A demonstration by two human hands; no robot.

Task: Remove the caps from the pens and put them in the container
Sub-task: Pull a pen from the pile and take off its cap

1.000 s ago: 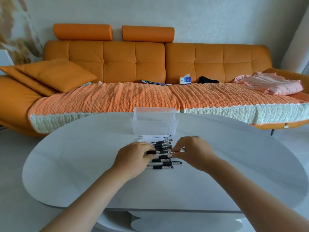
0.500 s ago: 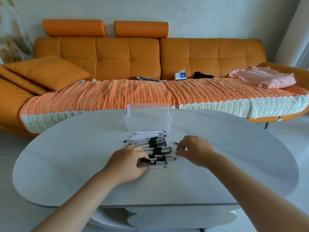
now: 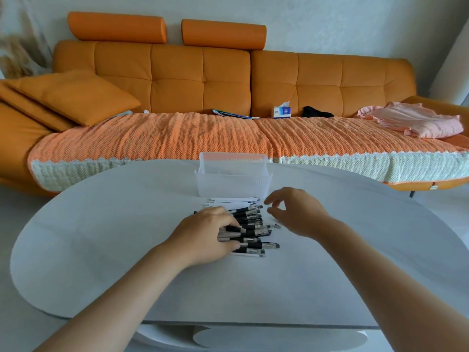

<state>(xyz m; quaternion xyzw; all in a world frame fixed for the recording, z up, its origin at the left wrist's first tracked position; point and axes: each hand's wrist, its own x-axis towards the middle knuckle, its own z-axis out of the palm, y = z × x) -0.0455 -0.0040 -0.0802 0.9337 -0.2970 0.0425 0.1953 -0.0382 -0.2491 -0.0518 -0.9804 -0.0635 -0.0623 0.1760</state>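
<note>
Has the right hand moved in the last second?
Yes. The right hand has let go of the ends of the pens and moved away from the person, closer to the container.

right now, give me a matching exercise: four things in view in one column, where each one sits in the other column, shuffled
Things:
1 container
2 tissue box
3 pink cloth
4 left hand

Places:
A right end of the sofa
B on the pens, fingers curled round some
C far side of the table, behind the pens
D near the middle of the sofa seat

Pairs: 1-C; 2-D; 3-A; 4-B
</note>
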